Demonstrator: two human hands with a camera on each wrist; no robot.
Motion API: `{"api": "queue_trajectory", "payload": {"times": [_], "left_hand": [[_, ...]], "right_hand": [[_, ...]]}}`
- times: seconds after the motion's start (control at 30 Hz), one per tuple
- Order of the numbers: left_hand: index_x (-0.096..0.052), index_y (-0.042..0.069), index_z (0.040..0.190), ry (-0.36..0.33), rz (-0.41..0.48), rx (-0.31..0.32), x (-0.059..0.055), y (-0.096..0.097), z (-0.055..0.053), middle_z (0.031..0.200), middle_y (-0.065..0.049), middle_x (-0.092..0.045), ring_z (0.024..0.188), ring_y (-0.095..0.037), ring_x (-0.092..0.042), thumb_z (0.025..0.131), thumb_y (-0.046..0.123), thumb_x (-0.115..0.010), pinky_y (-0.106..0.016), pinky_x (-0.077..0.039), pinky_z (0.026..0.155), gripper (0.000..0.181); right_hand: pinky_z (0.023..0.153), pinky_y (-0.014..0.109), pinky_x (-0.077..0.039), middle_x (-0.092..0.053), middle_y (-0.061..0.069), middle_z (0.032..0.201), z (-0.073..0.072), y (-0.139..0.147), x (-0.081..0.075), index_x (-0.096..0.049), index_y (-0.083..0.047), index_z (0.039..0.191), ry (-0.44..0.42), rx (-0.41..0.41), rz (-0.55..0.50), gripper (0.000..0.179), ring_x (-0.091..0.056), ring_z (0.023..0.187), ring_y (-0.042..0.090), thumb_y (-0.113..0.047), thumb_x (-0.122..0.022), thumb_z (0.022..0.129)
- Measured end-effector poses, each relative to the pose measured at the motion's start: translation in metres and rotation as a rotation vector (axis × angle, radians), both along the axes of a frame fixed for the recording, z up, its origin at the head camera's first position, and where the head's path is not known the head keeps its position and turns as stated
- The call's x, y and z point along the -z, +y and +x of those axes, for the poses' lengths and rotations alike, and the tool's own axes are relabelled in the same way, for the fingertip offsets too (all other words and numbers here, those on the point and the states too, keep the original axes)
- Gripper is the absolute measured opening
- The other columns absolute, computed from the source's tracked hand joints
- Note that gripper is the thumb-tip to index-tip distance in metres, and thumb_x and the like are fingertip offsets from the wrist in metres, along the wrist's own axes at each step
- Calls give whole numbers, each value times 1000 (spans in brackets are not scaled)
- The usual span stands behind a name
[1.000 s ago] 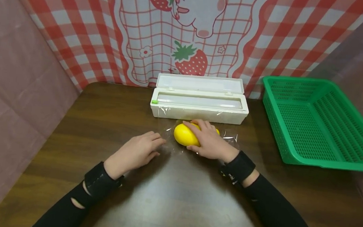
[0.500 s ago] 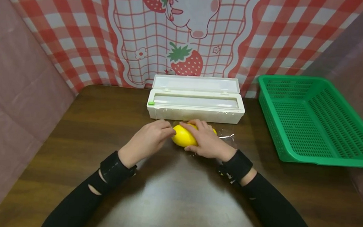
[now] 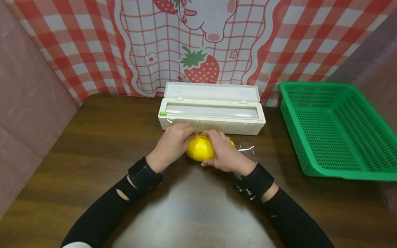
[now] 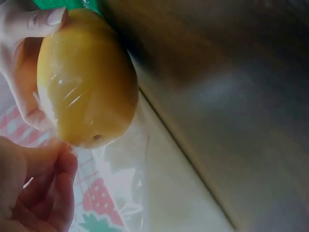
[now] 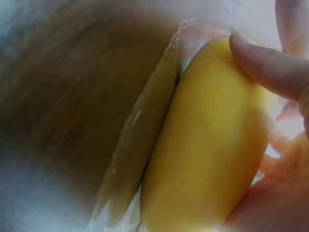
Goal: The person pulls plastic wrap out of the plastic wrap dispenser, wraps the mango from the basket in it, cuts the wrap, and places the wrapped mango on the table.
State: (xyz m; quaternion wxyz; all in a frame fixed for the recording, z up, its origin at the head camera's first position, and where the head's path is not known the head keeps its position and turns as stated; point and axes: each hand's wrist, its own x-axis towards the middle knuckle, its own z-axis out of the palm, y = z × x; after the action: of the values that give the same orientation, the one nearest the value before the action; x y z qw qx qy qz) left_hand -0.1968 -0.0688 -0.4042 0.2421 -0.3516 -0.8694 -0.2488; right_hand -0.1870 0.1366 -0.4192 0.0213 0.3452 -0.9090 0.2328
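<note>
A smooth yellow oval fruit lies on a sheet of cling film in front of the white cling film dispenser. My right hand grips the fruit from above and the right, thumb and fingers spread over its sides. At the fruit's left end my left hand pinches film between thumb and fingertips. In the left wrist view, film covers that end of the fruit, shiny and creased. Film spreads along the fruit's near side in the right wrist view.
The dispenser's lid stands raised, showing the roll inside; a green slider sits at its left end. To the right is a green plastic basket. A red checked cloth hangs behind the wooden table.
My left hand has moved right and forward to the fruit's left end, lifting film up against it. My right hand keeps its grip on the fruit. The head view has shifted slightly.
</note>
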Motion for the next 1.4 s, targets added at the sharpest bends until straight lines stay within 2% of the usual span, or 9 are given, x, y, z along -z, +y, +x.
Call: {"api": "queue_trajectory", "payload": {"times": [0.23,0.33,0.5,0.67,0.8,0.97,1.13,1.27,1.4], "left_hand": [[-67,10,92,-74,-29,-57,7,4,-6,88,0,-62,80,-12,-54,88,17,-60,-25,-45,76,10],[-66,12,97,-103,-104,-87,6,7,-7,95,1,-60,87,-13,-52,90,18,-57,-27,-45,80,13],[-65,19,113,-129,-280,-79,3,9,-4,107,3,-57,99,-14,-48,90,12,-55,-30,-46,80,25],[-66,27,116,-99,-370,-83,2,9,-1,105,3,-57,94,-15,-48,92,12,-53,-29,-47,71,31],[-61,31,121,-72,-383,-69,2,10,1,103,2,-57,91,-14,-48,95,12,-47,-28,-46,67,35],[-60,30,122,-80,-379,-68,3,10,2,102,1,-57,89,-14,-49,95,8,-45,-25,-45,62,38],[-58,29,125,-91,-399,-60,6,11,3,103,0,-54,88,-14,-47,93,5,-44,-23,-42,57,43],[-58,28,126,-77,-410,-61,7,12,4,103,-1,-54,87,-15,-47,94,6,-44,-24,-43,59,42],[-58,26,125,-68,-410,-52,6,11,4,103,-2,-54,87,-16,-47,93,5,-46,-25,-44,62,41]], "right_hand": [[80,38,-32,-41,-1,107,-2,-2,1,-37,-13,109,27,-15,-32,70,-38,96,23,-40,-82,61],[78,39,-32,-41,0,106,-3,-2,1,-37,-14,103,46,-33,-45,67,-37,94,23,-39,-82,61],[83,41,-33,-40,4,114,-5,0,0,-40,-16,96,53,-71,-73,59,-37,104,24,-39,-81,62],[92,42,-35,-36,7,131,-2,17,-6,-48,-20,101,18,-71,-105,47,-32,118,26,-46,-73,71],[93,49,-33,-35,12,136,8,46,-13,-53,-17,110,79,-12,-84,46,-30,120,31,-44,-68,77],[88,41,-38,-45,7,120,21,86,-9,-56,-13,109,121,60,-15,39,-41,107,23,-31,-71,78],[74,30,-45,-52,-3,96,38,117,2,-62,-15,102,30,69,118,26,-50,85,12,-23,-71,79],[72,29,-46,-51,-5,90,45,129,6,-65,-15,99,0,57,202,21,-50,80,10,-20,-71,79],[70,26,-47,-49,-7,86,45,129,7,-65,-18,92,9,43,214,14,-51,77,7,-17,-70,79]]}}
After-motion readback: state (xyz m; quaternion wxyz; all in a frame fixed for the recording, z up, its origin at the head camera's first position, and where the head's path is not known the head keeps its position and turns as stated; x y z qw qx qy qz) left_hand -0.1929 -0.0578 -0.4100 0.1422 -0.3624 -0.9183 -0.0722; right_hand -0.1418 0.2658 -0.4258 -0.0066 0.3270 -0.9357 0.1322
